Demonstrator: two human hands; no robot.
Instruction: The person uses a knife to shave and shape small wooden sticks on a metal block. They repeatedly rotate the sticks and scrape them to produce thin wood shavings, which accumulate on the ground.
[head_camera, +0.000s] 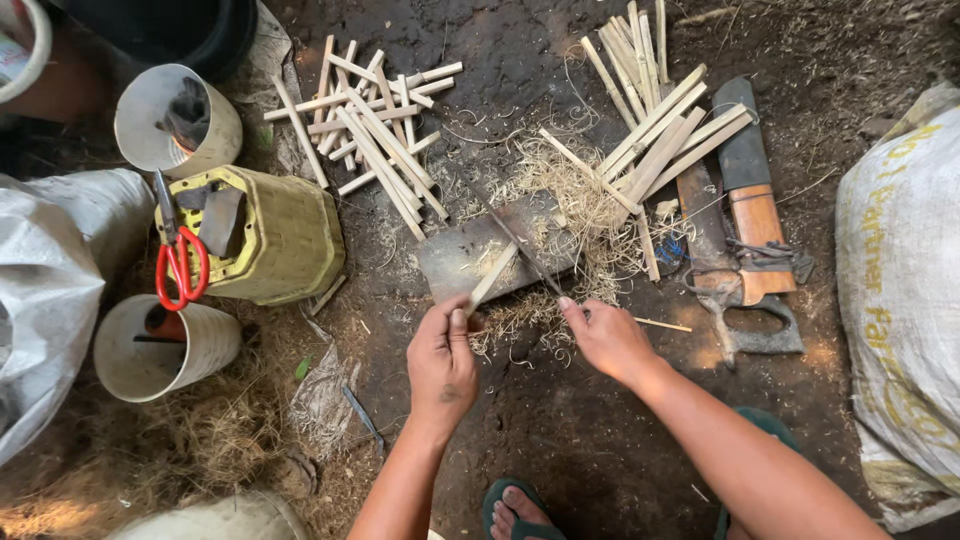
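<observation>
My left hand (442, 358) pinches a short pale bamboo stick (493, 277), its far end resting on a flat grey block (470, 255) on the dirt. My right hand (605, 335) grips a thin dark blade (515, 240) that runs up and left across the block, close to the stick. Pale curled shavings (575, 205) lie heaped around the block and under both hands.
Piles of cut bamboo sticks lie at upper left (375, 130) and upper right (655, 120). A cleaver (750, 190) and a saw (725, 270) lie on the right by a white sack (900, 290). Left: red scissors (178, 265) on a woven basket (275, 235), two tubes (160, 345).
</observation>
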